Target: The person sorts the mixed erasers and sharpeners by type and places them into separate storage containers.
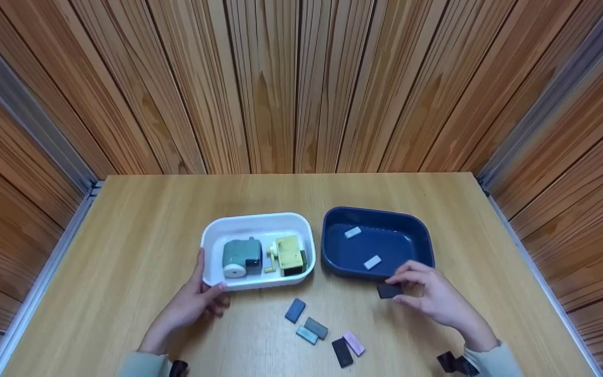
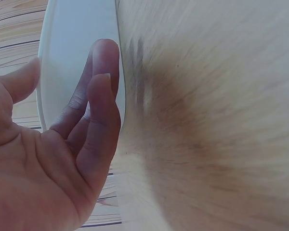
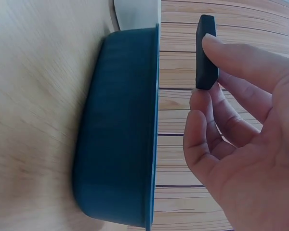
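My right hand (image 1: 427, 294) pinches a black eraser (image 3: 205, 53) between thumb and fingers. It is just outside the near right side of the dark blue tub (image 1: 375, 210), above rim height in the right wrist view. Two white erasers (image 1: 372, 262) lie inside that tub. At the near left corner of the white tub (image 1: 259, 218), my left hand (image 1: 189, 303) holds on, thumb at the rim and fingers against the outer wall. Inside the white tub sit a green pencil sharpener (image 1: 242, 253) and a yellow crank pencil sharpener (image 1: 288, 252).
Several loose erasers lie on the table (image 1: 149, 220) in front of the tubs: a blue one (image 1: 295, 310), a grey-green one (image 1: 316, 328), a light blue one (image 1: 307, 335), a pink one (image 1: 354, 343) and a black one (image 1: 342, 352). Wood-panelled walls (image 1: 301, 89) surround the table.
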{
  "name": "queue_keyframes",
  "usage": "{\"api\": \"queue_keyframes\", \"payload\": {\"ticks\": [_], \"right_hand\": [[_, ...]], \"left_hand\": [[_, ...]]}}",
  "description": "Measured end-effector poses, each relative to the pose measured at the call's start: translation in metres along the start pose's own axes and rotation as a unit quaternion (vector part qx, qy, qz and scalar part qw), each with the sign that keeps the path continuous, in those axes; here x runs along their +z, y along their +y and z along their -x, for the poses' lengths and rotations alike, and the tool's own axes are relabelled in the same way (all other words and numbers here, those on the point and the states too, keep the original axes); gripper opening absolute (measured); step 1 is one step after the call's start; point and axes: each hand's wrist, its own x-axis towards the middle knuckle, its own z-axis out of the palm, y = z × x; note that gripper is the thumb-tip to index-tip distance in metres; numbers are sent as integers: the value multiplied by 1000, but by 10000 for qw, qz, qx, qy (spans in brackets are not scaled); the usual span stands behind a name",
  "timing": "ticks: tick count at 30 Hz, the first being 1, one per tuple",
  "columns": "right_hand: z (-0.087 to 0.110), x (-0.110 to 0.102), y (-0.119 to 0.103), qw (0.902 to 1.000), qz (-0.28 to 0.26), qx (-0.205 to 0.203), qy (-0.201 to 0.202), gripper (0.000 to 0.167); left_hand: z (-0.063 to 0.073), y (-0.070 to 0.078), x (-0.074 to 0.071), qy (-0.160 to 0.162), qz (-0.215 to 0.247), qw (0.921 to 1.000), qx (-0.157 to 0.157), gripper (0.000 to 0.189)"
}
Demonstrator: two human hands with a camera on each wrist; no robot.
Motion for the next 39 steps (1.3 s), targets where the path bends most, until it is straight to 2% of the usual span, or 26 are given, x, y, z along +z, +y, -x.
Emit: {"api": "queue_keyframes", "payload": {"ticks": [5,11,22,34,39], "right_hand": [[-6,-5,0,10000,-44,-69,54,25],[-17,-13,-4,9996,247,-125,-18,25],[-31,-23,-4,9989,341,-264,193,25],[-46,-34,4,9988,412,-125,236,28],[-55,-39,4,9982,533,-171,231,27]], "left_hand": [[0,-1,0,-1,53,10000,10,94],[0,0,2,108,-56,9999,48,94],[1,0,-1,-51,5,10000,55,91],[0,-1,0,-22,122,9999,-63,92],[0,0,2,44,45,10000,-19,94]]}}
